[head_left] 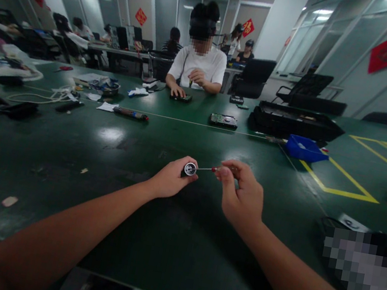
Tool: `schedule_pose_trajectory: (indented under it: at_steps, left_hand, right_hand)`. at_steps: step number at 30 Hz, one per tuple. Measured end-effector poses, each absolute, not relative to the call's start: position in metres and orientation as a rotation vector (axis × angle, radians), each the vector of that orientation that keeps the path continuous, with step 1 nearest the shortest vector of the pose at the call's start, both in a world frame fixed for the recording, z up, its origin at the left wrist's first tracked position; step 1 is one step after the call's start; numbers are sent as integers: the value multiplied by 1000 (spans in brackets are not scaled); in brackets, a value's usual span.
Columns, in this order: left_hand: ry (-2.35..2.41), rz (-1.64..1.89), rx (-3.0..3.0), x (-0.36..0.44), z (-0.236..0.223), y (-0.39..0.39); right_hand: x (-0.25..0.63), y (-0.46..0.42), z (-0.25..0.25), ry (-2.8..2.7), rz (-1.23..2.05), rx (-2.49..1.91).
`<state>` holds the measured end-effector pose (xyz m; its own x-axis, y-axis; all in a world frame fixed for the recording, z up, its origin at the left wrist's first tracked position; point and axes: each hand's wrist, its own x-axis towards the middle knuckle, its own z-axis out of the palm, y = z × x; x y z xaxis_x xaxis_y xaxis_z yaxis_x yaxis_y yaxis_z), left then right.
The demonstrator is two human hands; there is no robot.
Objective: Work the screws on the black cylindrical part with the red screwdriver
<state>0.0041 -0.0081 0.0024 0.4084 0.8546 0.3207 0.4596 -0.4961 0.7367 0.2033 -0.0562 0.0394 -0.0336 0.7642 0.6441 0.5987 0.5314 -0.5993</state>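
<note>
Above the glossy green tabletop (169, 240) I view the right hand (244, 194), fingers closed on the handle of a red-collared screwdriver (213, 169) with a slender metal shaft, and the left hand (172, 179), clamped around a short dark cylinder (189, 169) with a silvery rim. The cylinder lies leftward of the right hand; its axis runs roughly toward me, the shaft crosswise, contact unclear. Its round end appears recessed.
</note>
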Motion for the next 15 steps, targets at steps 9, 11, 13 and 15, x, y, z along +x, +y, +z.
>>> schedule_pose_trajectory:
  at_steps: [9, 11, 13, 15]
  left_hand:
    - [1106, 948, 2107, 4, 4, -8]
    - [1098, 960, 2108, 4, 4, -8]
    - [1094, 969, 2103, 4, 3, -8]
    - [1093, 973, 2093, 3, 3, -7]
  right_hand:
    - [205, -53, 38, -1709, 182, -1134]
    - [206, -53, 38, -1728, 181, -1107]
    - [206, -53, 37, -1771, 185, -1071]
    - [207, -54, 37, -1815, 174, -1049]
